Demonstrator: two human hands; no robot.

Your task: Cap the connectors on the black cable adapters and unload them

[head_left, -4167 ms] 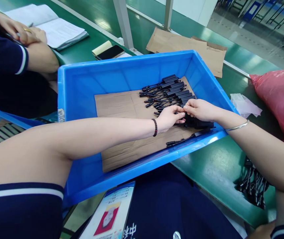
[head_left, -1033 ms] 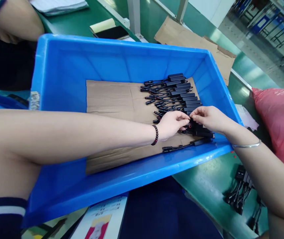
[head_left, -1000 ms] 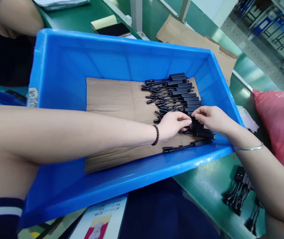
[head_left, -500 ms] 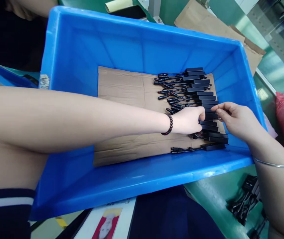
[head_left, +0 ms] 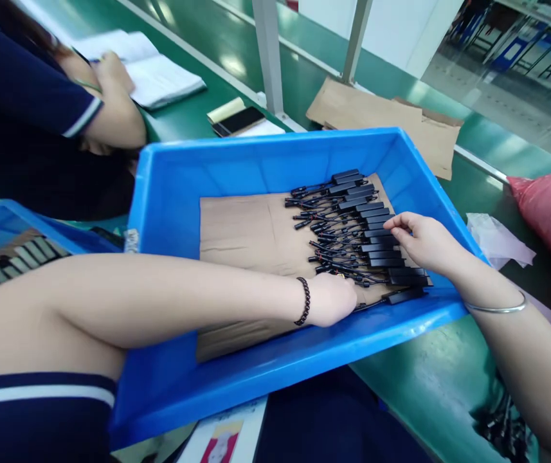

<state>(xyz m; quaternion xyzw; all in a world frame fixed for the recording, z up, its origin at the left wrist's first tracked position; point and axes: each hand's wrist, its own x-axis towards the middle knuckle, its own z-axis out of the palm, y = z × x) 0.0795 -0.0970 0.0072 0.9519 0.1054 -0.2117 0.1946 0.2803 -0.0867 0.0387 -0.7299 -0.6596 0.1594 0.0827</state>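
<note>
Several small black modules with cable leads (head_left: 376, 245) lie side by side on a brown cardboard sheet (head_left: 241, 225) in a blue plastic bin (head_left: 275, 157). My left hand (head_left: 333, 299) is low in the bin, closed around the cable leads of the nearest module (head_left: 404, 296); its fingertips are mostly hidden, and the lead comes out beside them. At the right ends of the modules is my right hand (head_left: 417, 238), its thumb and fingers drawn together in a pinch. Whether anything is between those fingertips I cannot make out.
More black cabled parts (head_left: 506, 421) lie on the green bench at lower right. A red bag (head_left: 550, 225) and a clear plastic bag (head_left: 499, 241) are beyond the bin. Behind it are cardboard pieces (head_left: 386, 119) and a phone (head_left: 239, 121). A co-worker's arm (head_left: 116, 119) is at left.
The view has tilted up and the bin appears lower. My left hand has moved from the modules' bodies to the nearest one's leads. My right hand stays by the module ends.
</note>
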